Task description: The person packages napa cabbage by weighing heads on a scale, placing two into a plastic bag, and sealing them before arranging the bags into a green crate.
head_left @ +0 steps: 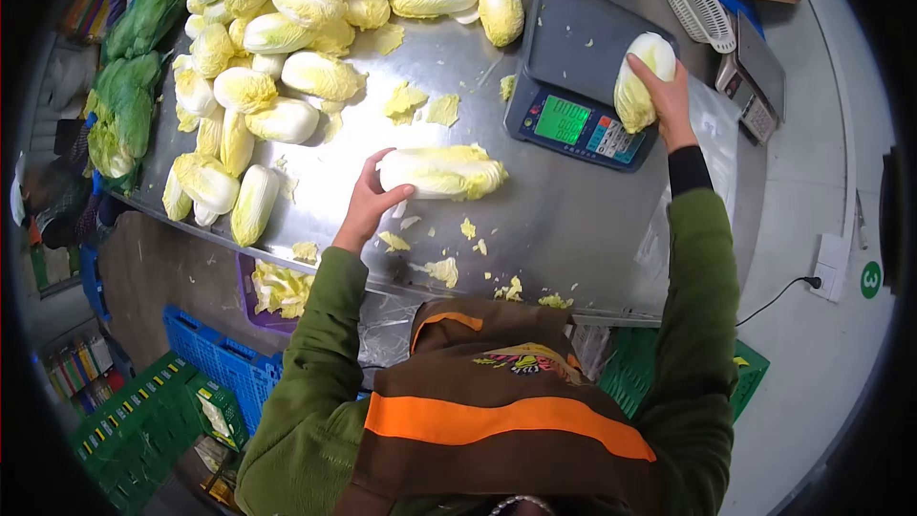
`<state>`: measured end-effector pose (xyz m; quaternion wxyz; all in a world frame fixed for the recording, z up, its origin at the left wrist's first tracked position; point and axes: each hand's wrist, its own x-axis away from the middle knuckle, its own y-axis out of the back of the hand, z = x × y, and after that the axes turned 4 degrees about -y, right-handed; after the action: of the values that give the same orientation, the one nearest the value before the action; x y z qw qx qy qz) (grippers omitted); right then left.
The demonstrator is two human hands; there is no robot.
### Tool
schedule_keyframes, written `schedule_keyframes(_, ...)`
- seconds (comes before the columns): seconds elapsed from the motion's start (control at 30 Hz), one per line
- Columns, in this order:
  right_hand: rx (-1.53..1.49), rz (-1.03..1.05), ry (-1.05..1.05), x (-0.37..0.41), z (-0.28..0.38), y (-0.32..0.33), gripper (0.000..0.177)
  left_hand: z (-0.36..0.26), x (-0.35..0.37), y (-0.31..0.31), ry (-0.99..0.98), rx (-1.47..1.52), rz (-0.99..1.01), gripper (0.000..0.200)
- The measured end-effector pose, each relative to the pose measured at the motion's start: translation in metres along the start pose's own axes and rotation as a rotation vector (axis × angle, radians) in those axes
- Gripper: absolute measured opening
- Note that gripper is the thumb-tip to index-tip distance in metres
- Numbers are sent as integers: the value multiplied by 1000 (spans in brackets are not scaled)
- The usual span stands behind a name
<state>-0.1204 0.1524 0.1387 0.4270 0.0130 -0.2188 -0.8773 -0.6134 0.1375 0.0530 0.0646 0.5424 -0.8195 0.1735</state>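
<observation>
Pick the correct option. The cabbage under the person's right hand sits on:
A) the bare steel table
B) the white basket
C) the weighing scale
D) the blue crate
C: the right hand holds its cabbage on the dark platform of the scale, just above the green display, while the left hand holds a second cabbage on the table.

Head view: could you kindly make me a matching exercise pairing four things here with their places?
1. left hand
2. right hand
3. napa cabbage pile
4. white basket

A. on the weighed napa cabbage on the digital scale
B. far left of the steel table
C. on the near napa cabbage lying on the table
D. beyond the scale, far right

Pairs: 1-C, 2-A, 3-B, 4-D.
</observation>
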Motion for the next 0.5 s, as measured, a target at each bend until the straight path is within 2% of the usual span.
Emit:
schedule_keyframes(0.07,260,-24,85,-27,-10,2,87,10,-10,-6,21,339,49,72)
schedule_keyframes(0.1,382,-8,110,-35,-17,3,92,16,-15,-9,19,349,53,72)
schedule_keyframes(0.17,390,-19,97,-46,-30,2,94,22,-22,-23,130,738,130,70)
schedule_keyframes(0.23,633,-131,238,-48,-43,8,89,28,-27,-39,172,762,111,70)
schedule_keyframes(0.27,869,-284,383,-11,-14,2,77,30,-32,-49,178,853,118,69)
schedule_keyframes(0.3,728,-326,673,12,-8,-3,67,31,-39,-61,187,944,135,67)
schedule_keyframes(0.33,509,-220,698,43,-2,-9,59,28,-43,-75,204,839,143,69)
schedule_keyframes(0.37,266,130,246,94,19,-13,53,30,-49,-88,225,843,180,69)
schedule_keyframes(0.4,188,420,287,122,12,-10,62,32,-50,-100,272,692,225,66)
schedule_keyframes(0.43,135,554,214,159,0,-10,73,33,-50,-111,311,534,269,63)
schedule_keyframes(0.5,173,649,243,213,-8,-8,83,16,-47,-157,344,387,290,52)
